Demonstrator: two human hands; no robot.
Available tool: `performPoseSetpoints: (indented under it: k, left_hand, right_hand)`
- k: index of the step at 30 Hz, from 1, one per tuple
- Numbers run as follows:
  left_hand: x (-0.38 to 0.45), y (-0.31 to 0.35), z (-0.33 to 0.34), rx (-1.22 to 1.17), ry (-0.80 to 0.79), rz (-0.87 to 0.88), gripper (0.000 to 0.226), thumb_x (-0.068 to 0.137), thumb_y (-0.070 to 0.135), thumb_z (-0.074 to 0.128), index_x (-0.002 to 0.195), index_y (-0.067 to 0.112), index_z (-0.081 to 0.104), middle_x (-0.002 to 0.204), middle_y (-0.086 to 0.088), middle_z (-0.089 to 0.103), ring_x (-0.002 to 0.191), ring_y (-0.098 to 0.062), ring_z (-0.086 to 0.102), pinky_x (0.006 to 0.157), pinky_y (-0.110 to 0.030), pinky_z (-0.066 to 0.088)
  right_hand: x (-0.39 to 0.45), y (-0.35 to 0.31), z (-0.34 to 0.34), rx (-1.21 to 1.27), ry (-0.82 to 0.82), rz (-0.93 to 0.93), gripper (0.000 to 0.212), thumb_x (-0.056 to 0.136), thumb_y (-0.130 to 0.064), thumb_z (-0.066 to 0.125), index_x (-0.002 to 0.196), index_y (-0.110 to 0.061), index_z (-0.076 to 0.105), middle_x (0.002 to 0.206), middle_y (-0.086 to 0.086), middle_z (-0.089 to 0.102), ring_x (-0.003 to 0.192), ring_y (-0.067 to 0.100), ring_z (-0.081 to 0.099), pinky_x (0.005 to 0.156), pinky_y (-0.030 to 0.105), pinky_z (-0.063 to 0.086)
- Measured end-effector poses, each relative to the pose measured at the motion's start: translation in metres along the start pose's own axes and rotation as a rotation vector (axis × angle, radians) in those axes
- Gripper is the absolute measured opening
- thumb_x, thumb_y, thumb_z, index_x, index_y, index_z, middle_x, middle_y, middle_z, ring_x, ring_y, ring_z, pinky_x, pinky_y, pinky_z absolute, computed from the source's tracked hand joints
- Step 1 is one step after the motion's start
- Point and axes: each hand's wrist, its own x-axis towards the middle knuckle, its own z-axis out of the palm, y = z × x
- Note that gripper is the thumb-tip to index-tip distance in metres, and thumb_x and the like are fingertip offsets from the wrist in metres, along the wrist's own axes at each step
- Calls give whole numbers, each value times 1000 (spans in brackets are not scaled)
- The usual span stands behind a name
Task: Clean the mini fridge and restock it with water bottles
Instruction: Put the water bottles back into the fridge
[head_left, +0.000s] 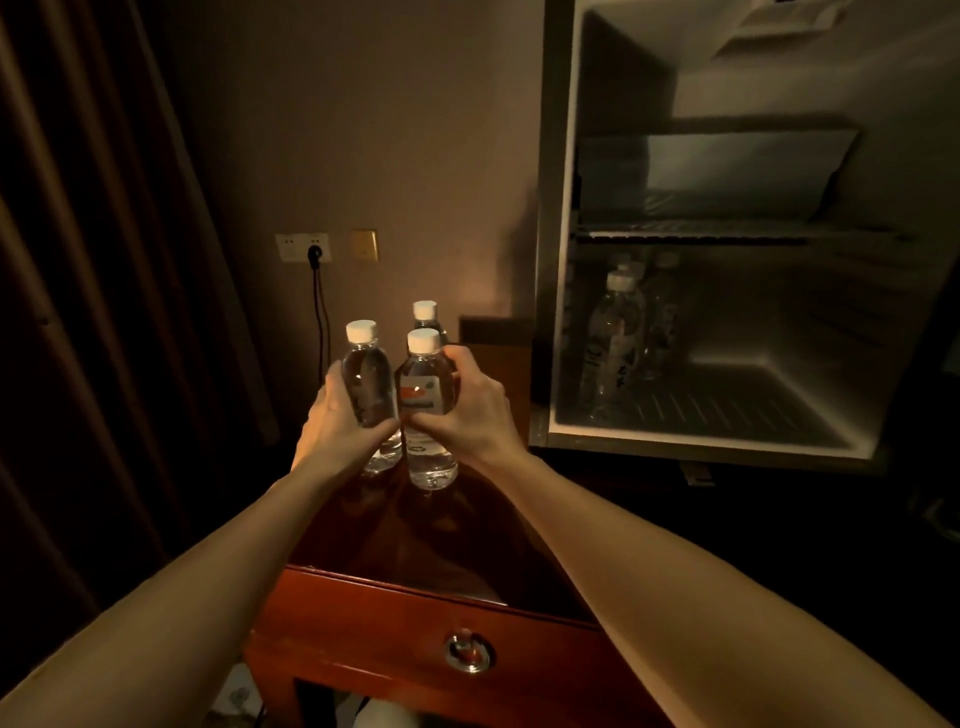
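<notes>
While some bottles (621, 332) already stand in the open fridge (558, 260), each grip, left (337, 415) and right (467, 410), closes round one bottle on the desk (415, 613), a third bottle (426, 314) waiting behind.

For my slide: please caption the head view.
Both hands gather three water bottles beside the open mini fridge.
</notes>
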Motion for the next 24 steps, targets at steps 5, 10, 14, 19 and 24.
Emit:
performPoseSetpoints:
  k: [5,10,14,19,24]
  left_hand:
    - [5,8,11,-64,132,-63,70,70,32,86,124,17,44,111,-9,62,101,-27,62,76,-38,50]
    - [-4,17,12,-76,146,-5,66,68,34,87,118,18,47,98,3,58,91,-18,56,77,-38,49]
    - [-14,28,11,-101,152,24,65,66,34,89,115,18,50,97,5,57,90,-14,53,76,-34,46]
    - [-31,41,17,-155,140,61,61,62,30,92,105,27,49,88,12,59,87,-12,60,74,-31,49]
    - [-47,61,22,-185,153,98,60,59,34,92,102,34,50,83,16,63,83,-9,64,74,-34,54]
  right_hand:
    - [-3,2,-4,6,2,-19,67,72,-33,85,124,-27,44,115,-3,66,106,14,64,86,38,57]
    - [0,7,-9,-37,8,-29,69,69,-42,86,121,-31,42,113,-4,65,99,12,66,81,38,60]
    - [-3,9,-17,-38,14,-28,71,67,-46,86,120,-30,42,111,-4,65,96,11,66,80,37,60]
    - [-14,13,-37,-24,4,-53,70,67,-39,88,121,-23,48,110,-2,66,96,11,65,80,28,58]
    - [-22,16,-68,34,-28,-33,64,70,-32,86,120,-26,46,108,-5,65,94,8,67,79,32,60]
